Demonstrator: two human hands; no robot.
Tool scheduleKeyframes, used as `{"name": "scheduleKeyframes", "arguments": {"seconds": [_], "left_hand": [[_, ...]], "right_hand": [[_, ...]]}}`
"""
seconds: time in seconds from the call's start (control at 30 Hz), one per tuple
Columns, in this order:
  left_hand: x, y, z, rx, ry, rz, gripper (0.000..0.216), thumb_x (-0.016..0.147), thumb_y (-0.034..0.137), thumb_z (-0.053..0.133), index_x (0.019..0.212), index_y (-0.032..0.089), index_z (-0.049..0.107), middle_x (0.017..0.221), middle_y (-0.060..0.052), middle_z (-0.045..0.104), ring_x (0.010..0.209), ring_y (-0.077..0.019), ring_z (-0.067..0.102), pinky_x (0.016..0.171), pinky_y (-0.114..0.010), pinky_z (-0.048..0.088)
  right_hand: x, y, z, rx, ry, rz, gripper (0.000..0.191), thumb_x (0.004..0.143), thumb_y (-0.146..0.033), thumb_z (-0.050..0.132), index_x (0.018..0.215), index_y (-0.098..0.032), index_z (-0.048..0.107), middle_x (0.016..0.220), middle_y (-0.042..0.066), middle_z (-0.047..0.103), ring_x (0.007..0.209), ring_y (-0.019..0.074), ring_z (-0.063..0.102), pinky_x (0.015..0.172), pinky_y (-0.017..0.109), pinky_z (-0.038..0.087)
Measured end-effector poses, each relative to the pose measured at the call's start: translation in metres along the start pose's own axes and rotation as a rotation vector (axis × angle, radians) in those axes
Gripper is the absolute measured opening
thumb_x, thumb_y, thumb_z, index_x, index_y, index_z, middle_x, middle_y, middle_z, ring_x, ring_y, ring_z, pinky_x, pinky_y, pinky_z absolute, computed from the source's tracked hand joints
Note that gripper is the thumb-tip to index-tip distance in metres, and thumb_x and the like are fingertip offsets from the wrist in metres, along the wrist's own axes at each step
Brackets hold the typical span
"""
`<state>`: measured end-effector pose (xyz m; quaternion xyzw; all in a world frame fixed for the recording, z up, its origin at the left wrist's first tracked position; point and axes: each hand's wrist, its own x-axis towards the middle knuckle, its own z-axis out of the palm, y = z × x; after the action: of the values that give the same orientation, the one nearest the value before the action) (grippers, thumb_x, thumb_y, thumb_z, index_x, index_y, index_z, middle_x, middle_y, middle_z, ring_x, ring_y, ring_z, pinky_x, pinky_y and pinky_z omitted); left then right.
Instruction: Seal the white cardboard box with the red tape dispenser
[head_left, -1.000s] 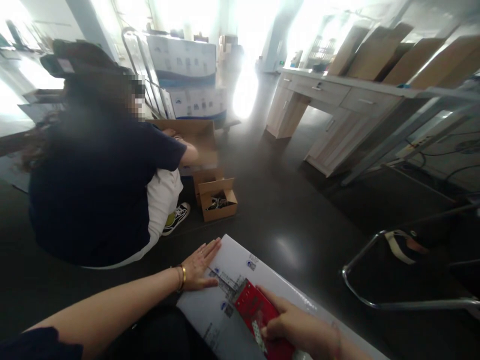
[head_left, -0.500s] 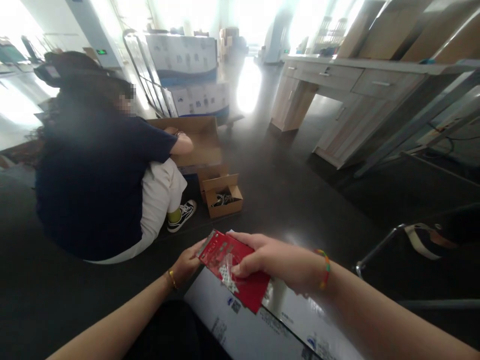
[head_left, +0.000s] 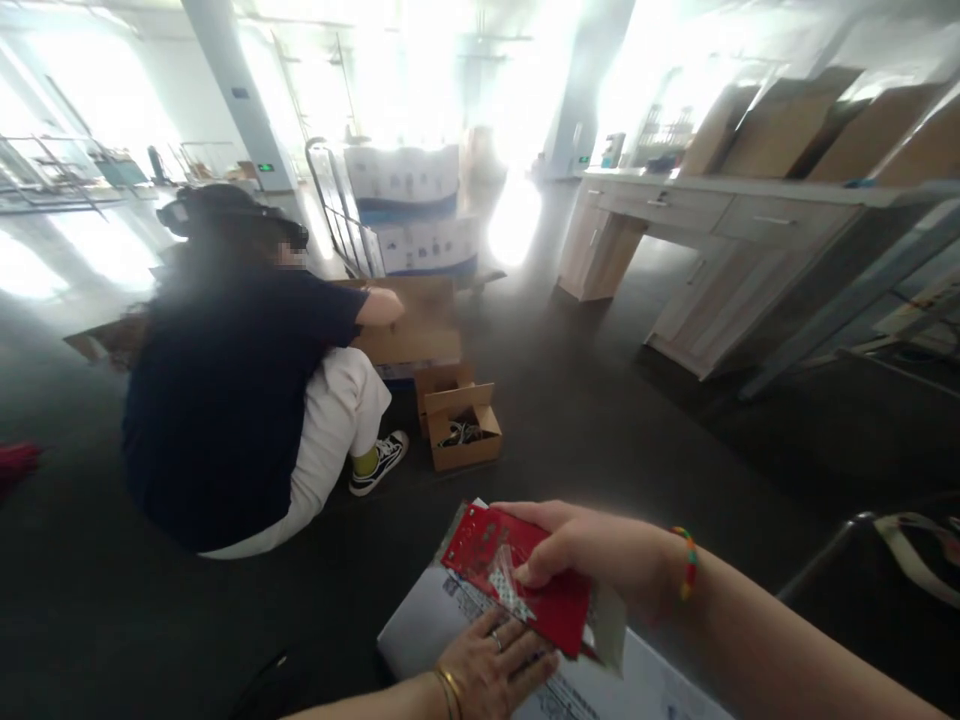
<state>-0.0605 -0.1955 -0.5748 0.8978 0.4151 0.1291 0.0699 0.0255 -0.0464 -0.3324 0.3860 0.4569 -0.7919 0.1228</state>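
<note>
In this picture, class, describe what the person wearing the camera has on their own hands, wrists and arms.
Both forearms are bare, with no sleeves in view. The left hand wears a ring on one finger and thin gold bangles at the wrist. The right hand has a beaded bracelet in red, yellow and green at its wrist.

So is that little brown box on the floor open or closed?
Open. The little brown box has its flaps standing up, and dark tangled things show inside it.
</note>
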Motion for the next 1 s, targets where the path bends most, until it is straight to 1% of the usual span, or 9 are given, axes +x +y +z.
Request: {"name": "scheduleKeyframes", "arguments": {"seconds": [0.13, 0.2, 0.3, 0.4, 0.53, 0.67, 0.73, 0.83, 1.0], "left_hand": [[-0.007, 0.004, -0.013, -0.197, -0.164, -0.051, 0.079, 0.088, 0.065, 0.037, 0.15, 0.02, 0.017, 0.15, -0.009, 0.039, 0.133, -0.0258, 0.04, 0.115, -0.045, 0.025], [-0.007, 0.009, -0.012, -0.245, -0.202, -0.093, 0.084, 0.086, 0.068, 0.039, 0.151, 0.021, 0.015, 0.153, -0.009, 0.034, 0.139, -0.0264, 0.032, 0.117, -0.045, 0.022], [-0.006, 0.015, -0.005, -0.252, -0.199, -0.171, 0.089, 0.084, 0.069, 0.044, 0.152, 0.024, 0.008, 0.156, -0.007, 0.026, 0.144, -0.0249, 0.021, 0.119, -0.044, 0.018], [-0.009, 0.018, -0.003, -0.277, -0.144, -0.166, 0.089, 0.085, 0.069, 0.041, 0.152, 0.025, 0.002, 0.158, -0.006, 0.017, 0.145, -0.0253, 0.018, 0.12, -0.044, 0.014], [-0.017, 0.026, 0.002, -0.241, -0.088, -0.198, 0.079, 0.087, 0.068, 0.037, 0.151, 0.031, 0.009, 0.156, -0.003, 0.026, 0.14, -0.0243, 0.032, 0.119, -0.041, 0.02], [-0.023, 0.038, 0.022, -0.194, -0.044, -0.254, 0.076, 0.088, 0.063, 0.042, 0.151, 0.032, 0.014, 0.152, -0.001, 0.035, 0.137, -0.0225, 0.037, 0.117, -0.039, 0.025], [-0.026, 0.045, 0.033, -0.171, -0.032, -0.27, 0.075, 0.089, 0.059, 0.044, 0.151, 0.032, 0.012, 0.153, 0.001, 0.034, 0.138, -0.0233, 0.035, 0.118, -0.042, 0.024], [-0.029, 0.055, 0.044, -0.114, -0.022, -0.336, 0.076, 0.09, 0.052, 0.046, 0.151, 0.031, 0.007, 0.156, 0.001, 0.025, 0.142, -0.0258, 0.028, 0.116, -0.048, 0.027], [-0.036, 0.057, 0.041, -0.133, -0.03, -0.33, 0.081, 0.088, 0.053, 0.052, 0.151, 0.03, 0.006, 0.151, 0.0, 0.036, 0.136, -0.0254, 0.039, 0.111, -0.045, 0.038]], "right_hand": [[-0.006, 0.022, -0.014, -0.015, 0.029, 0.043, 0.07, 0.05, -0.013, 0.064, 0.12, -0.02, 0.056, 0.086, 0.002, 0.069, 0.072, 0.0153, 0.063, 0.065, 0.025, 0.049], [-0.012, 0.038, -0.018, -0.008, 0.033, 0.055, 0.077, 0.05, -0.012, 0.064, 0.126, -0.02, 0.053, 0.091, 0.003, 0.07, 0.078, 0.0181, 0.065, 0.068, 0.027, 0.05], [-0.02, 0.066, -0.018, 0.049, 0.082, 0.064, 0.089, 0.048, -0.015, 0.063, 0.135, -0.018, 0.044, 0.093, 0.005, 0.069, 0.08, 0.0207, 0.065, 0.068, 0.029, 0.05], [-0.027, 0.091, -0.01, 0.118, 0.153, 0.087, 0.094, 0.047, -0.02, 0.063, 0.137, -0.016, 0.04, 0.089, 0.005, 0.07, 0.079, 0.0208, 0.065, 0.068, 0.028, 0.049], [-0.028, 0.111, 0.005, 0.247, 0.127, 0.015, 0.089, 0.047, -0.022, 0.062, 0.134, -0.015, 0.044, 0.082, 0.003, 0.068, 0.08, 0.0203, 0.064, 0.072, 0.028, 0.048], [-0.024, 0.119, 0.011, 0.287, 0.127, -0.007, 0.086, 0.045, -0.021, 0.061, 0.13, -0.014, 0.046, 0.076, 0.001, 0.067, 0.075, 0.0191, 0.063, 0.073, 0.028, 0.047], [-0.02, 0.124, 0.01, 0.256, 0.154, 0.018, 0.085, 0.044, -0.02, 0.06, 0.127, -0.013, 0.048, 0.077, 0.001, 0.067, 0.078, 0.0192, 0.063, 0.072, 0.026, 0.046], [-0.015, 0.135, 0.003, 0.201, 0.195, 0.042, 0.079, 0.043, -0.019, 0.059, 0.121, -0.015, 0.054, 0.078, 0.0, 0.067, 0.075, 0.0165, 0.061, 0.065, 0.023, 0.043], [-0.006, 0.151, -0.009, 0.237, 0.184, 0.068, 0.075, 0.045, -0.02, 0.057, 0.12, -0.017, 0.057, 0.081, 0.002, 0.068, 0.069, 0.0152, 0.059, 0.061, 0.023, 0.043]]}}
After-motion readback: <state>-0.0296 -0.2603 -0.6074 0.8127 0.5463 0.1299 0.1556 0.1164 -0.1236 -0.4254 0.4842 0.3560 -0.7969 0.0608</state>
